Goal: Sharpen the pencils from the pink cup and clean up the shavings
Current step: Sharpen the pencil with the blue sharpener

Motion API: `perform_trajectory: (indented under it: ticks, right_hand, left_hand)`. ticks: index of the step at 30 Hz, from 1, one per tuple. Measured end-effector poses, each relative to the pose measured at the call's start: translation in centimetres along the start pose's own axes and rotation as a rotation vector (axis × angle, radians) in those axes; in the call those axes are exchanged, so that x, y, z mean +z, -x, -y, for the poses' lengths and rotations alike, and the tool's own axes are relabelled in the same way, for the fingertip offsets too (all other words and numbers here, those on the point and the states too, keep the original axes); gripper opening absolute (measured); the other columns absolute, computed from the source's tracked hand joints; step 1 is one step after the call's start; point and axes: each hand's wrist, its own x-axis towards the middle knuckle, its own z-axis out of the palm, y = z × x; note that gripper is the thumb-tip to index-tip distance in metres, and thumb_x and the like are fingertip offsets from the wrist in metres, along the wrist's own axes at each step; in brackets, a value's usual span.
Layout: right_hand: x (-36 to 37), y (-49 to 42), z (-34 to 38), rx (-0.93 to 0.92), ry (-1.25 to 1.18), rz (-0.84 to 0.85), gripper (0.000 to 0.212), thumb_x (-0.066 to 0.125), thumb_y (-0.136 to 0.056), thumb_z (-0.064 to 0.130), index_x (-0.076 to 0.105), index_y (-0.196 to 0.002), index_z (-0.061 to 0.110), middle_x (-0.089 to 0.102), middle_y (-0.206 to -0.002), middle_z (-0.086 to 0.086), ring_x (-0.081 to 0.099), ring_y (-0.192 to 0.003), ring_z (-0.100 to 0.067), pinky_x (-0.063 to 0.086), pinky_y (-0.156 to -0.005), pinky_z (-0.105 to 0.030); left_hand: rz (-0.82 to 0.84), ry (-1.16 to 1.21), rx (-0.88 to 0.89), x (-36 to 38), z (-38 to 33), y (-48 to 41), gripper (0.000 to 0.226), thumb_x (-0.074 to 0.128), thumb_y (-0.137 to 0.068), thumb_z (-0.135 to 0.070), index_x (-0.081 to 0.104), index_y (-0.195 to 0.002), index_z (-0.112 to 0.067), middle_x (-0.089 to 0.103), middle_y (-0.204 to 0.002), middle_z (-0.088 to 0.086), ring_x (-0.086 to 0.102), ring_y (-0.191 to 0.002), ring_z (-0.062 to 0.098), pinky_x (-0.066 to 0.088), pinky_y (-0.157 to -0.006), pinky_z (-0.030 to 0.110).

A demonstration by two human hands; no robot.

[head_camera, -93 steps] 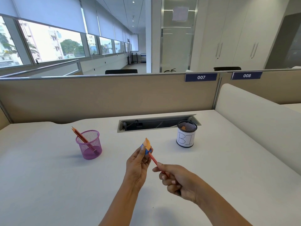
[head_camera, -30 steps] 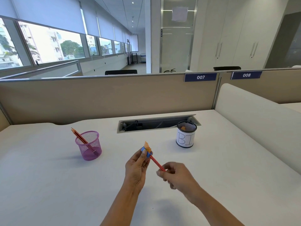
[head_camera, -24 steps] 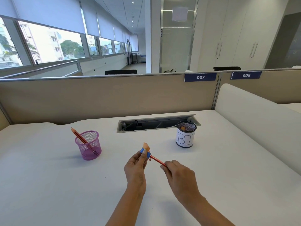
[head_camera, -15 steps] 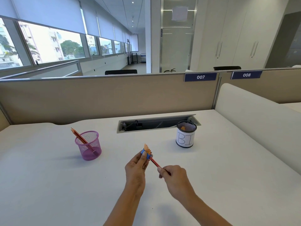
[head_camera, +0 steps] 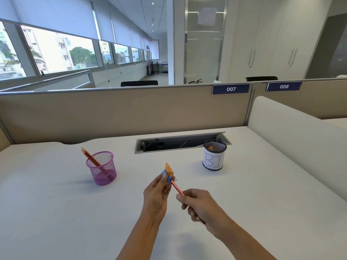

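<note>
My left hand [head_camera: 156,197] pinches a small blue sharpener [head_camera: 166,176] above the middle of the white desk [head_camera: 56,212]. An orange curl of shaving [head_camera: 168,169] sticks up out of it. A red pencil [head_camera: 177,188] is pushed into the sharpener, and my right hand [head_camera: 200,205] grips its rear end with curled fingers. The pink mesh cup [head_camera: 102,168] stands to the left with two red pencils [head_camera: 92,160] leaning in it.
A black mesh cup [head_camera: 214,157] with a white label stands at the right and has an orange shaving inside. Behind it lies an open cable tray [head_camera: 180,142] set in the desk. A beige partition [head_camera: 122,113] runs along the back, and a white divider [head_camera: 293,139] closes the right side.
My right hand has kept shifting and twisting on the pencil in the sharpener. The shaving curl still stands out of the sharpener. My left hand has barely moved.
</note>
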Motion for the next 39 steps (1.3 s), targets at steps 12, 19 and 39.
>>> perform_trajectory:
  ticks: [12, 19, 39]
  right_hand:
    - [0.6, -1.5, -3.1, -0.618, 1.087, -0.365, 0.015, 0.062, -0.085, 0.024, 0.063, -0.072, 0.017, 0.043, -0.056, 0.009, 0.033, -0.047, -0.009, 0.008, -0.039, -0.011]
    - [0.3, -0.8, -1.0, -0.131, 0.331, -0.114, 0.035, 0.048, -0.097, 0.025, 0.059, -0.066, 0.013, 0.04, -0.052, 0.004, 0.029, -0.041, -0.007, 0.022, -0.041, -0.015]
    - [-0.8, -1.3, -1.7, -0.375, 0.554, -0.233, 0.01, 0.064, -0.086, 0.023, 0.062, -0.08, 0.016, 0.058, -0.063, 0.004, 0.047, -0.052, -0.007, 0.033, -0.046, -0.009]
  left_hand:
    - [-0.121, -0.057, 0.074, 0.3, 1.4, 0.4, 0.024, 0.056, -0.086, -0.007, 0.06, -0.109, 0.0, 0.066, -0.088, 0.007, 0.061, -0.089, 0.022, 0.042, -0.093, 0.033]
    - [0.028, -0.04, 0.034, 0.1, 1.1, 0.1, 0.02, 0.048, -0.09, -0.007, 0.063, -0.104, -0.004, 0.073, -0.079, 0.003, 0.07, -0.071, 0.011, 0.048, -0.082, 0.028]
    - [-0.071, -0.023, 0.039, 0.5, 1.3, 0.2, 0.009, 0.059, -0.083, -0.004, 0.066, -0.087, -0.008, 0.073, -0.068, -0.001, 0.07, -0.063, 0.009, 0.047, -0.077, 0.024]
